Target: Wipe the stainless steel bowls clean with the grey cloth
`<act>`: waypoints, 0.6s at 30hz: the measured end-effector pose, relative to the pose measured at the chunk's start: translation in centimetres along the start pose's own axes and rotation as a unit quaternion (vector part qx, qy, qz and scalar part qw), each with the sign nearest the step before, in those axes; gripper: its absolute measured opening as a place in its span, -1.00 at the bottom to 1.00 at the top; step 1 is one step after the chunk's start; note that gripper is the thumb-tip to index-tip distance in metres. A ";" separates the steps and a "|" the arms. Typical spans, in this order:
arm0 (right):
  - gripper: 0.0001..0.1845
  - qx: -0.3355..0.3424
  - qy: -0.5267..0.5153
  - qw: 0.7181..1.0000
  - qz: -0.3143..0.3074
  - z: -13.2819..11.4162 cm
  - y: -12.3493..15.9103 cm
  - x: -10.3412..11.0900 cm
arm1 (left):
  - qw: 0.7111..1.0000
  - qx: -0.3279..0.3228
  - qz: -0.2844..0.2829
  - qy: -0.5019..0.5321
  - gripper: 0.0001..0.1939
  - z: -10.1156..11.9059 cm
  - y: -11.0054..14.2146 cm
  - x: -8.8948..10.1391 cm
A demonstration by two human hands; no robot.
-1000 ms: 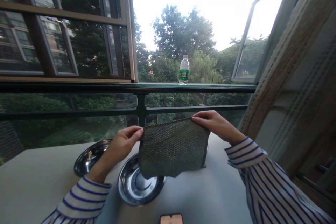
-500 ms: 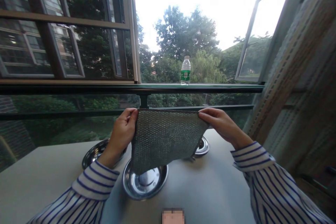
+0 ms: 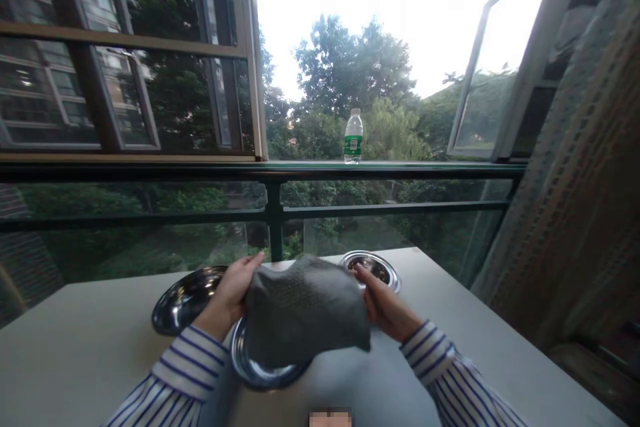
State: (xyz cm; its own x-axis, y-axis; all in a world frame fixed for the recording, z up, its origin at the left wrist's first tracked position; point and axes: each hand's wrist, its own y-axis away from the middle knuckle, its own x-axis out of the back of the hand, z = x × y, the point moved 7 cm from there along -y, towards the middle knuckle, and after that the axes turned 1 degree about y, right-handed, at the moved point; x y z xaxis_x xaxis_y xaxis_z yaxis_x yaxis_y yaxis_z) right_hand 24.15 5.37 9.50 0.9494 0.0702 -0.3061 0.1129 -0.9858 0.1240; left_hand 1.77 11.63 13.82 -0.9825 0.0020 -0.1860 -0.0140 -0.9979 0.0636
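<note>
A dark grey-green textured cloth (image 3: 307, 313) hangs between my hands, sagging and slightly blurred by motion. My left hand (image 3: 235, 293) is closed on its left edge, with the thumb pointing up. On the opposite edge, my right hand (image 3: 383, 300) grips the cloth too. Below the cloth is a shiny metal bowl (image 3: 240, 360), whose far part is covered by it. Another metal bowl (image 3: 185, 303) stands behind my left forearm, partly hidden by that hand. Just beyond my right hand sits a third metal bowl (image 3: 393, 273).
All the bowls stand on a white table (image 3: 115, 327). A green railing (image 3: 200, 170) runs behind it, and a plastic bottle (image 3: 354, 140) with a green label stands on the ledge. A curtain (image 3: 565, 233) hangs at the right. Something blurred out (image 3: 330, 419) lies at the near edge.
Both hands have come down and closer together, and the cloth, earlier stretched upright, now droops over the near bowl. The bowl at the back right shows more fully.
</note>
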 end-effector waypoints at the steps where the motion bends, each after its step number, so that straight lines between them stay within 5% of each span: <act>1: -0.49 -0.023 -0.028 0.999 0.003 1.3 0.3 -0.1 | 1.000 0.005 0.011 0.014 -0.84 -0.3 -0.1 0.3; 3: -0.46 -0.030 -0.049 0.998 -0.013 2.3 0.8 -0.5 | 0.999 -0.002 0.029 0.042 -0.83 0.0 -0.2 0.7; 7: -0.17 0.050 -0.055 0.997 -0.034 -0.3 1.3 -0.7 | 0.996 -0.031 0.019 0.082 -0.94 2.2 0.1 1.0; 9: -0.14 0.095 -0.059 0.994 -0.019 -1.9 1.4 -0.2 | 0.995 -0.055 -0.022 0.085 -0.61 3.0 0.7 0.9; 12: -0.28 0.135 -0.028 0.990 0.041 -3.0 1.2 1.2 | 0.994 -0.079 -0.073 0.023 -0.36 2.6 1.1 1.0; 18: -0.68 0.150 0.155 0.966 0.140 -2.9 0.1 3.0 | 0.959 -0.163 -0.075 -0.220 -0.42 2.0 0.3 1.8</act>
State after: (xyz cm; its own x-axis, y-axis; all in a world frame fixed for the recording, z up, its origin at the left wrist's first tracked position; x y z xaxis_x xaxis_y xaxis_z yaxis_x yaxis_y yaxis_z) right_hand 27.84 5.96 11.30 0.9777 -0.2101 0.0027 -0.2080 -0.9692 -0.1316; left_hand -0.34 11.41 15.43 -0.9583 0.1033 0.2663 -0.1733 -0.9515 -0.2544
